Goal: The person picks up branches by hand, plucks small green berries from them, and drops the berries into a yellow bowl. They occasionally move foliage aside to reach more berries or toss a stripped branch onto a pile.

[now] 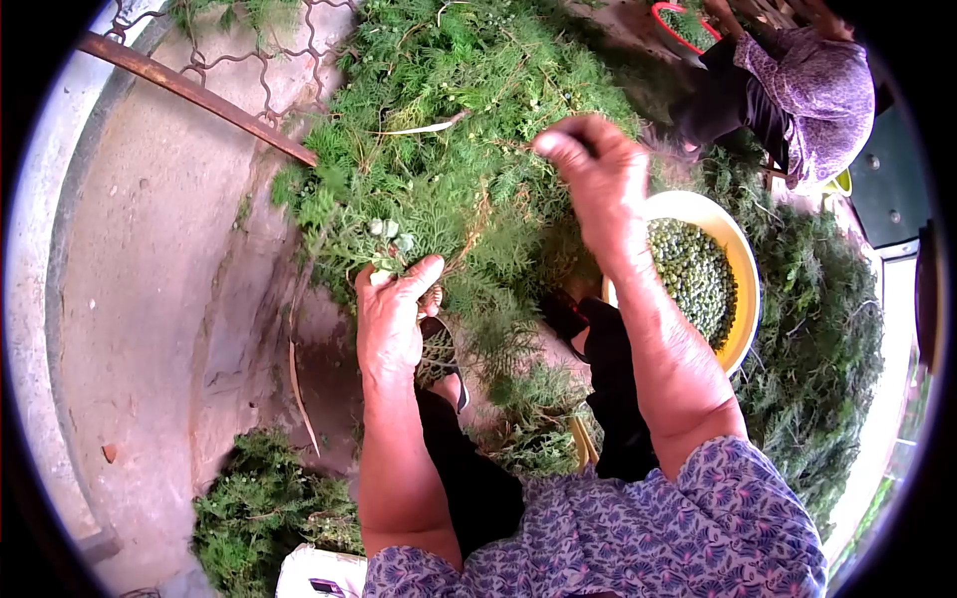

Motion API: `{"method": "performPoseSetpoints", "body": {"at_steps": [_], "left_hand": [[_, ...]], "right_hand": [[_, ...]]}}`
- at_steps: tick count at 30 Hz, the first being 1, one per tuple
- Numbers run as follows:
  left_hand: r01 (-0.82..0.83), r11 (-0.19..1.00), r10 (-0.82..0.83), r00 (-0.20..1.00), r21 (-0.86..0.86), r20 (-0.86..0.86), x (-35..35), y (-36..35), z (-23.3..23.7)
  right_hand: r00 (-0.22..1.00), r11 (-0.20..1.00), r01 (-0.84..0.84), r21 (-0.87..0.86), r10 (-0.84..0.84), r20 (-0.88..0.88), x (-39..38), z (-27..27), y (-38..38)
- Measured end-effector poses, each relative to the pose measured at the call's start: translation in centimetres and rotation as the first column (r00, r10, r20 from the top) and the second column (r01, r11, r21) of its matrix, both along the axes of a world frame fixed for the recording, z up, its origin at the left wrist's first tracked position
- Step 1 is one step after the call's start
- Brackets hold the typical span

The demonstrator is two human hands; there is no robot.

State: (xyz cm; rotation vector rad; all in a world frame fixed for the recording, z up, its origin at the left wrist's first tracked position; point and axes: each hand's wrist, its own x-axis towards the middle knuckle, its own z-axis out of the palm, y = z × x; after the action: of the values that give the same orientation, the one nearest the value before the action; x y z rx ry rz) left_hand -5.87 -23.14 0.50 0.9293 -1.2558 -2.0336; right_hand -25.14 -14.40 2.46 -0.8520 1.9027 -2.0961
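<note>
My left hand (391, 324) is closed around a green conifer sprig (407, 261). Pale green cones (391, 234) show just beyond its thumb and fingers. Raised to the right over the greenery, my right hand (601, 184) has thumb and fingers pressed together; whatever is between them is too small to make out. Below that wrist stands a yellow basin (746, 289) holding many small green cones (693, 279), partly covered by my right forearm. A large heap of cut conifer branches (449, 110) lies in front of both hands.
More branches (817, 339) are piled to the right and at lower left (269, 498). Another person (812, 95) sits at upper right beside a red-rimmed basin (686, 35). A rusty metal bar (199, 95) juts in from upper left. A white container (321, 573) is near my left side.
</note>
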Motion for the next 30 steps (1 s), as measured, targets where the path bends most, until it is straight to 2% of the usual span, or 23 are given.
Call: {"method": "performPoseSetpoints", "body": {"at_steps": [1,3,4,5,7,8,9,11,12,13,15,16,18,19,20,21,23,24,25,27,28,30], "left_hand": [[-0.002,1.000,0.002,1.000,0.001,0.000,0.1,0.1,0.0],[-0.023,1.000,0.022,0.998,0.013,0.061,0.2,0.3,0.2],[-0.052,0.999,0.052,0.997,0.005,0.051,-0.2,0.7,0.3],[-0.052,0.999,0.052,0.997,0.004,0.052,-0.5,0.9,0.6],[-0.033,0.999,0.033,0.990,-0.001,0.137,-0.8,1.2,0.8],[0.076,0.997,-0.073,0.990,-0.022,0.119,-0.6,0.5,-0.1],[0.074,0.997,-0.071,0.990,-0.022,0.119,-0.8,0.7,-0.1],[-0.069,0.996,0.080,0.973,-0.060,0.217,-1.4,1.6,0.0],[-0.034,0.995,0.056,0.966,-0.089,0.251,-1.4,1.8,0.5],[-0.033,0.996,0.055,0.966,-0.088,0.253,-1.4,1.8,0.3],[0.083,0.973,-0.041,0.980,-0.214,0.193,-1.5,1.7,-0.2],[0.165,0.941,-0.070,0.949,-0.295,0.307,-1.6,1.7,0.2],[0.185,0.932,-0.065,0.932,-0.312,0.357,-1.6,1.7,0.2],[0.203,0.923,-0.057,0.913,-0.328,0.405,-1.6,1.6,0.2],[0.198,0.950,-0.109,0.935,-0.241,0.338,-1.5,1.4,0.1],[0.196,0.952,-0.107,0.934,-0.237,0.341,-1.4,1.3,0.0],[0.211,0.963,-0.150,0.937,-0.170,0.314,-1.2,1.1,-0.1],[0.171,0.981,-0.148,0.966,-0.095,0.211,-1.0,1.1,0.1],[0.067,0.998,-0.062,0.979,-0.017,0.195,-1.0,1.6,0.9],[-0.083,0.996,0.071,0.962,0.036,0.262,-1.1,2.0,1.1],[-0.083,0.996,0.071,0.962,0.036,0.263,-1.1,2.1,1.0],[0.030,0.998,-0.013,0.962,-0.058,0.274,-1.1,2.1,0.9]], "right_hand": [[0.998,0.998,0.061,0.020,-0.062,0.011,-1.0,0.6,0.5],[0.952,0.986,0.008,-0.164,0.042,0.303,-2.2,1.3,1.0],[0.871,0.946,0.037,-0.323,0.128,0.475,-1.6,1.6,0.4],[0.808,0.929,-0.111,-0.352,0.290,0.512,-1.4,1.5,0.5],[0.673,0.884,-0.239,-0.403,0.450,0.587,0.1,1.6,0.5],[0.661,0.866,-0.356,-0.352,0.499,0.560,1.0,1.6,0.5],[0.686,0.861,-0.430,-0.272,0.508,0.521,2.3,1.7,0.4],[0.739,0.842,-0.537,-0.057,0.501,0.451,4.2,1.3,0.1],[0.834,0.834,-0.539,0.116,0.508,0.215,4.5,0.5,-0.2],[0.854,0.826,-0.488,0.283,0.519,-0.039,4.8,-0.3,-0.4],[0.846,0.812,-0.492,0.314,0.531,-0.045,5.3,-0.6,-0.7],[0.849,0.815,-0.462,0.350,0.521,-0.092,5.3,-0.8,-0.8],[0.848,0.817,-0.430,0.385,0.512,-0.138,5.1,-0.8,-0.9],[0.845,0.779,-0.484,0.399,0.534,-0.019,4.9,-0.5,-0.9],[0.830,0.738,-0.538,0.406,0.548,0.103,4.9,-0.5,-0.8],[0.828,0.735,-0.542,0.407,0.551,0.107,4.9,-0.6,-0.8],[0.728,0.751,-0.637,0.171,0.514,0.453,4.9,-0.8,-0.8],[0.649,0.752,-0.655,0.079,0.504,0.570,4.7,0.1,-0.3],[0.496,0.734,-0.672,-0.097,0.543,0.678,3.9,-0.3,-0.3],[0.489,0.751,-0.629,-0.201,0.584,0.649,3.2,-0.8,-0.4],[0.492,0.791,-0.548,-0.271,0.567,0.660,3.4,-1.0,-0.6],[0.451,0.762,-0.564,-0.318,0.606,0.655,3.4,-1.4,-0.6]]}}
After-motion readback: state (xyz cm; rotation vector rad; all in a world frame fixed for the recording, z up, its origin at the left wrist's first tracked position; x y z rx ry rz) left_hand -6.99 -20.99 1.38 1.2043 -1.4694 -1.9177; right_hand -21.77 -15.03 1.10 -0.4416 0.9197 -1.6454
